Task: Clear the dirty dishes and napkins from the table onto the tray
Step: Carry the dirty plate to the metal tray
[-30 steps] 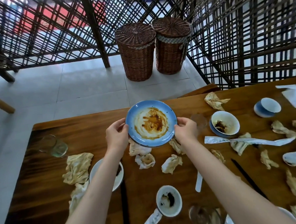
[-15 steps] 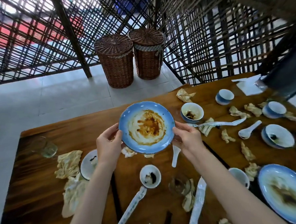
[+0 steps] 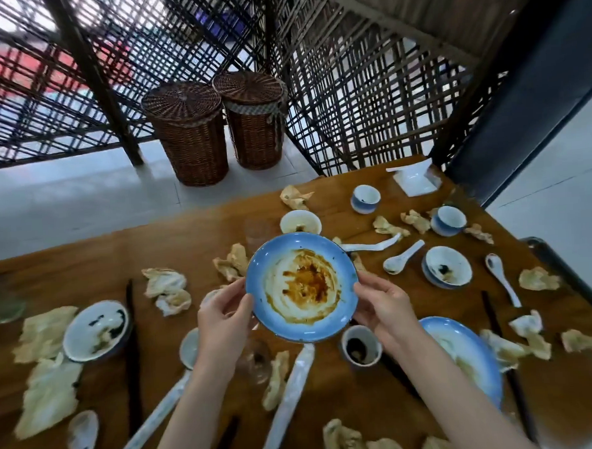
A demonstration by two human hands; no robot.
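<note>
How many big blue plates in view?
2. The sauce-stained plate is held above the table between the left hand and right hand; the second plate lies near right, partly under napkins. Others may be off-frame.

plate [image 3: 301,286] above table [image 3: 83,256], between hands | baskets [image 3: 190,133] behind; second plate [image 3: 466,352] right

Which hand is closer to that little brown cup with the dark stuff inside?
The right hand. It grips the blue plate just above and beside the brown cup. The left hand grips the plate's opposite edge, farther from the cup.
</note>
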